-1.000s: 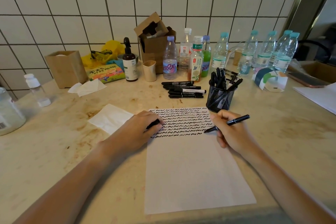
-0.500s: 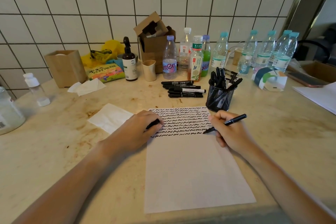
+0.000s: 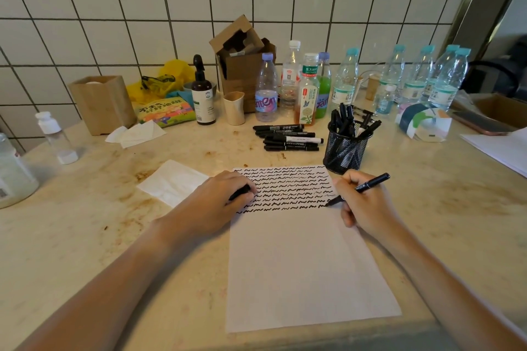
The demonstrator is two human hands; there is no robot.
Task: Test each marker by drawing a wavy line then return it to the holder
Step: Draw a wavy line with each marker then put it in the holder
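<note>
A white sheet of paper (image 3: pixel 302 265) lies in front of me, its upper part filled with rows of black wavy lines. My right hand (image 3: pixel 366 205) grips a black marker (image 3: pixel 368 186) whose tip touches the paper at the right end of a lower row. My left hand (image 3: pixel 216 199) rests on the paper's left edge and holds a small black marker cap (image 3: pixel 239 194) in its fingers. Just beyond my right hand stands a black mesh holder (image 3: pixel 346 151) with several markers in it. Several more black markers (image 3: pixel 288 138) lie loose on the counter behind the paper.
A folded tissue (image 3: pixel 171 182) lies left of the paper. Many bottles (image 3: pixel 346 80), a cardboard box (image 3: pixel 242 57), a small cup (image 3: pixel 234 108) and a wooden box (image 3: pixel 99 102) line the tiled wall. A tape roll (image 3: pixel 422 122) and more paper (image 3: pixel 502 148) sit at the right.
The marker tip has shifted slightly left and down onto the end of the wavy row; my right hand tilted with it. My left hand has stayed in place.
</note>
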